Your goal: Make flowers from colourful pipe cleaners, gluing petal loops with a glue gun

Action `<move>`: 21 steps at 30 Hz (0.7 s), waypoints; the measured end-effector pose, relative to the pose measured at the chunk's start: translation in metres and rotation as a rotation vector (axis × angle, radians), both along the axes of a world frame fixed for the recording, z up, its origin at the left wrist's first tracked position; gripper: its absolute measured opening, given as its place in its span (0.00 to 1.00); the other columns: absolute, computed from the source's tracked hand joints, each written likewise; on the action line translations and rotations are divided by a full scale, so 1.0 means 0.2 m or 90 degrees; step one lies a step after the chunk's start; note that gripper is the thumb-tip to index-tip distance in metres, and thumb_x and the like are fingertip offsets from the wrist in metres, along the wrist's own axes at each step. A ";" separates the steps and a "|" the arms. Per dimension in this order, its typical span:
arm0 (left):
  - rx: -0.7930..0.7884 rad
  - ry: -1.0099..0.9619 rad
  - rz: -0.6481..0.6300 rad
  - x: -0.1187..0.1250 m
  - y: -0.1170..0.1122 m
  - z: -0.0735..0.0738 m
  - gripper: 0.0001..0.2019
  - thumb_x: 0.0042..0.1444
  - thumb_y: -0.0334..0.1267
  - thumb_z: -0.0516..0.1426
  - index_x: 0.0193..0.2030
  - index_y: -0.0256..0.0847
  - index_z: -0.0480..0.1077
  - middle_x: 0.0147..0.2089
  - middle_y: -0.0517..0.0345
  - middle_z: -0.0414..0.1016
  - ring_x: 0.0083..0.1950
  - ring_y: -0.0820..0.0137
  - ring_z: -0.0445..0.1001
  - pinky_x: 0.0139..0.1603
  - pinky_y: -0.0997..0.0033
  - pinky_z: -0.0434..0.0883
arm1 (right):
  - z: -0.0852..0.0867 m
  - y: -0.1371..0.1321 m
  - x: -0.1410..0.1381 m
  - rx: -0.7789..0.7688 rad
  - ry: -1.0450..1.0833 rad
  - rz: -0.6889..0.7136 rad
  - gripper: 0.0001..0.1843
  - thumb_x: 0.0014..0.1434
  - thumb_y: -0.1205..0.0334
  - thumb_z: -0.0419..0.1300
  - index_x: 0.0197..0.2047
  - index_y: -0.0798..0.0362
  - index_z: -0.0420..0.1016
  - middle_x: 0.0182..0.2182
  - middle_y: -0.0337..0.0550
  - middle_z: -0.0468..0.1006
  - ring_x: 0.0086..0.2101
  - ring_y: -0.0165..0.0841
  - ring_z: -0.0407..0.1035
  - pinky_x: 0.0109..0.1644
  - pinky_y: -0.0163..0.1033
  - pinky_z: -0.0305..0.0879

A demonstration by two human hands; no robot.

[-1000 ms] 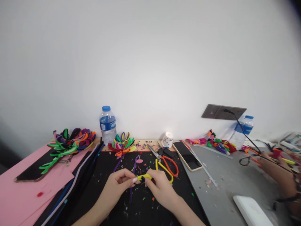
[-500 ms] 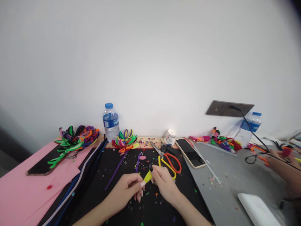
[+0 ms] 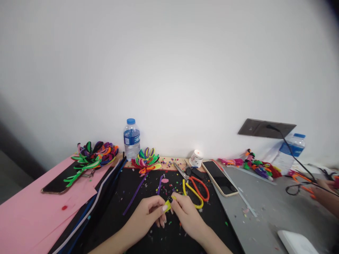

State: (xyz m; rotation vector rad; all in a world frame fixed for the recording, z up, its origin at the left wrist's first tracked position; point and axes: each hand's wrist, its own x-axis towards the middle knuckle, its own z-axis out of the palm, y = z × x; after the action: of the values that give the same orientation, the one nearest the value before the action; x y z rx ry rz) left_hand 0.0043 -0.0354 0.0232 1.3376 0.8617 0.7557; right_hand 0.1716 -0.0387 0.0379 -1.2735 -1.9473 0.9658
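Note:
My left hand and my right hand meet low over a black mat. Both pinch a yellow pipe cleaner, bent into a short bundle; its ends are hidden by my fingers. Scissors with one yellow and one orange-red handle lie just beyond my right hand, blades pointing away. Two purple pipe cleaners rest on the mat beyond my left hand. A colourful pipe-cleaner flower sits at the mat's far edge.
A water bottle, a paper cup and a phone stand or lie along the back. More pipe cleaners are heaped at left on pink sheets. At far right, another person's hand works near a cable.
The view has shifted slightly, so everything sits a little right and lower. My hands stay together on the yellow pipe cleaner, with less of it showing between my fingers.

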 end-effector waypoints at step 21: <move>0.050 0.037 0.032 0.00 -0.01 0.01 0.15 0.57 0.46 0.52 0.30 0.36 0.68 0.22 0.59 0.74 0.24 0.71 0.73 0.27 0.75 0.69 | 0.02 -0.02 0.00 -0.087 0.099 0.045 0.09 0.61 0.68 0.45 0.29 0.52 0.58 0.23 0.33 0.59 0.26 0.27 0.55 0.30 0.32 0.52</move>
State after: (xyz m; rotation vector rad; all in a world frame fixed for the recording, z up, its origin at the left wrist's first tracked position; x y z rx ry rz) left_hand 0.0042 -0.0366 0.0247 1.4183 0.9218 0.8004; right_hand 0.1721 -0.0431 0.0416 -1.1715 -1.8442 1.2141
